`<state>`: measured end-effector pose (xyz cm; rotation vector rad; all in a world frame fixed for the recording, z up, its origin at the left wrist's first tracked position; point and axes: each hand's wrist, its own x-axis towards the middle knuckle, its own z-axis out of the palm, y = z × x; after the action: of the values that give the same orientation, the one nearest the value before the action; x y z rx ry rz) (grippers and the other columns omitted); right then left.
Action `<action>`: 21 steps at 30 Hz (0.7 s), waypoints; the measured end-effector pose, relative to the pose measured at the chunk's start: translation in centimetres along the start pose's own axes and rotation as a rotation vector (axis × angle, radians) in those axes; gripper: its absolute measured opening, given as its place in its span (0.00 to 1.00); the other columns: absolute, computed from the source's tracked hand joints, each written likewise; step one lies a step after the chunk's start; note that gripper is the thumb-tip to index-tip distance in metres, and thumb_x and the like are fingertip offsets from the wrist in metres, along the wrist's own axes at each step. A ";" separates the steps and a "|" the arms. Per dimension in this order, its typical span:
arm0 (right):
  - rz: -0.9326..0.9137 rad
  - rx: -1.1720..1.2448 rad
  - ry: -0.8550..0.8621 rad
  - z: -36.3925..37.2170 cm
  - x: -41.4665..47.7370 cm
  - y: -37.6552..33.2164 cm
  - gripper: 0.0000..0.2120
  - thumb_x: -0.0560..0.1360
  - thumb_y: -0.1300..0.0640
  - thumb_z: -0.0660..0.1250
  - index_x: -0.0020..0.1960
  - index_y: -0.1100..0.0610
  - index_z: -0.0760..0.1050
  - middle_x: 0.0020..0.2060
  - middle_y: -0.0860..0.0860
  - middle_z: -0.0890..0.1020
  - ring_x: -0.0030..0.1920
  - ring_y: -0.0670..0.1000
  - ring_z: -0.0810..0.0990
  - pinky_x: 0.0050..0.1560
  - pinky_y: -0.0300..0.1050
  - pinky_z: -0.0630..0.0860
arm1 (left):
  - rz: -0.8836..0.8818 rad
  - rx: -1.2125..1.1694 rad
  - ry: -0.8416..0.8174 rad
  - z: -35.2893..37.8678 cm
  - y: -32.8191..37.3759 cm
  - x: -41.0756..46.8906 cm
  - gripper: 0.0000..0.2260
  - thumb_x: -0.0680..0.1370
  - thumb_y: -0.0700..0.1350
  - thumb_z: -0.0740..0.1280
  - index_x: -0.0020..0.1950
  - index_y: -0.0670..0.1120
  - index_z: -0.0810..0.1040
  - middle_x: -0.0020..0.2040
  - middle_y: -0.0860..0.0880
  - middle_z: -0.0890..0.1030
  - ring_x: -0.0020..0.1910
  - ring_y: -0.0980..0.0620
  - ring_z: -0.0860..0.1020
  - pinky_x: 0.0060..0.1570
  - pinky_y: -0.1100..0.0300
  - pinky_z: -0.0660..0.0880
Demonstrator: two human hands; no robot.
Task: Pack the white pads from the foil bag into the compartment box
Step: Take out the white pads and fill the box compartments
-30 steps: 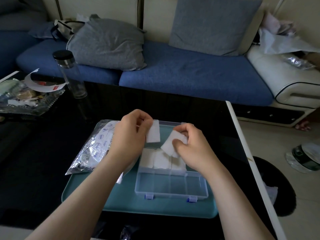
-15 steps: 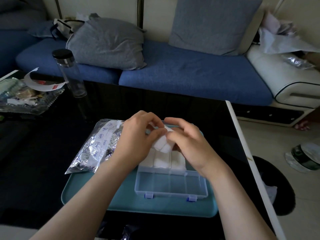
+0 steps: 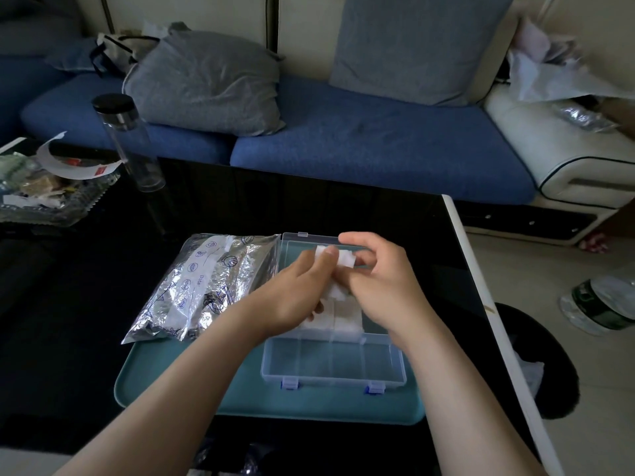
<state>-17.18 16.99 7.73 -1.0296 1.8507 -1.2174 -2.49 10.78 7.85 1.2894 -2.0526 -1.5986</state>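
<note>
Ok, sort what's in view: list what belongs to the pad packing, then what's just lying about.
Job:
- white pads, held by the left hand and right hand
- foil bag
- compartment box
- teal tray under the box

Lying about:
- clear bottle
- grey cushion
- dish of wrappers
- floor bottle

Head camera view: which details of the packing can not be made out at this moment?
All in the head view:
- Far row of the clear plastic compartment box: the left hand and right hand cover it, so its pads cannot be counted.
- White square pads pinched between both hands: fingers hide how many.
- Crinkled silver foil bag: opaque, contents unseen.
- Bag's white printed label: print mostly too small to read.
</note>
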 end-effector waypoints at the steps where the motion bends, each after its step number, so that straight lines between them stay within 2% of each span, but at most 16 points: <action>1: 0.022 -0.010 0.028 -0.3 0.0 0.2 0.21 0.78 0.62 0.74 0.67 0.44 0.78 0.51 0.48 0.86 0.43 0.42 0.86 0.39 0.33 0.78 | 0.013 0.058 0.033 0.0 -0.2 0.2 0.20 0.86 0.62 0.53 0.59 0.50 0.76 0.52 0.47 0.81 0.51 0.44 0.83 0.58 0.46 0.79; 3: 0.068 -0.056 0.124 -1.0 0.1 0.8 0.21 0.76 0.64 0.71 0.66 0.47 0.79 0.51 0.49 0.85 0.42 0.43 0.85 0.40 0.36 0.79 | 0.113 0.264 0.127 0.0 -0.9 0.8 0.13 0.86 0.53 0.58 0.56 0.47 0.78 0.51 0.48 0.81 0.54 0.44 0.80 0.55 0.53 0.74; 5: 0.151 -0.126 0.204 -1.6 0.2 1.5 0.20 0.76 0.63 0.69 0.66 0.51 0.80 0.57 0.51 0.83 0.49 0.45 0.82 0.49 0.42 0.79 | 0.227 0.445 0.182 -0.1 -1.6 1.1 0.08 0.83 0.43 0.64 0.58 0.46 0.81 0.50 0.49 0.82 0.49 0.51 0.78 0.50 0.60 0.71; 6: 0.191 -0.158 0.209 -1.8 0.2 1.8 0.19 0.76 0.63 0.68 0.66 0.52 0.80 0.59 0.51 0.81 0.52 0.47 0.81 0.51 0.43 0.78 | 0.259 0.506 0.174 -0.1 -2.0 1.3 0.07 0.81 0.43 0.68 0.58 0.46 0.83 0.50 0.50 0.81 0.47 0.54 0.76 0.51 0.60 0.72; 8: 0.245 -0.207 0.152 -1.8 0.3 2.6 0.18 0.77 0.63 0.67 0.66 0.53 0.80 0.60 0.51 0.79 0.53 0.49 0.79 0.48 0.42 0.76 | 0.272 0.581 0.123 -0.1 -2.3 1.2 0.09 0.77 0.48 0.75 0.56 0.49 0.84 0.51 0.52 0.79 0.46 0.56 0.74 0.53 0.60 0.73; 11: 0.258 -0.269 0.061 -1.2 0.6 3.4 0.18 0.76 0.64 0.68 0.64 0.51 0.79 0.58 0.53 0.81 0.46 0.47 0.80 0.36 0.37 0.74 | 0.275 0.693 0.062 0.1 -2.6 1.4 0.18 0.70 0.56 0.81 0.55 0.53 0.84 0.53 0.53 0.77 0.51 0.53 0.75 0.52 0.60 0.70; 15: 0.233 -0.341 0.079 -0.4 0.9 4.7 0.14 0.75 0.61 0.73 0.59 0.51 0.78 0.52 0.50 0.81 0.48 0.49 0.82 0.42 0.41 0.78 | 0.260 0.823 0.036 0.1 -3.2 1.7 0.20 0.69 0.53 0.82 0.57 0.54 0.82 0.52 0.55 0.72 0.56 0.50 0.76 0.56 0.58 0.72; 18: 0.190 -0.374 0.133 -0.1 1.0 5.2 0.12 0.74 0.60 0.78 0.55 0.52 0.80 0.48 0.49 0.83 0.46 0.48 0.82 0.36 0.34 0.73 | 0.257 0.842 0.036 0.1 -3.3 1.7 0.18 0.70 0.51 0.81 0.57 0.53 0.81 0.50 0.55 0.72 0.57 0.49 0.76 0.56 0.56 0.74; 21: 0.144 -0.453 0.125 0.2 0.9 5.1 0.07 0.72 0.60 0.79 0.45 0.51 0.83 0.38 0.45 0.83 0.38 0.43 0.81 0.32 0.31 0.72 | 0.255 0.838 0.029 0.1 -3.2 1.5 0.18 0.71 0.52 0.80 0.57 0.53 0.80 0.52 0.53 0.75 0.57 0.49 0.76 0.57 0.55 0.74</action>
<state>-18.66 17.40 2.80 -1.0478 2.3213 -0.8095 -1.84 9.64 4.52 1.1527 -2.8485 -0.5919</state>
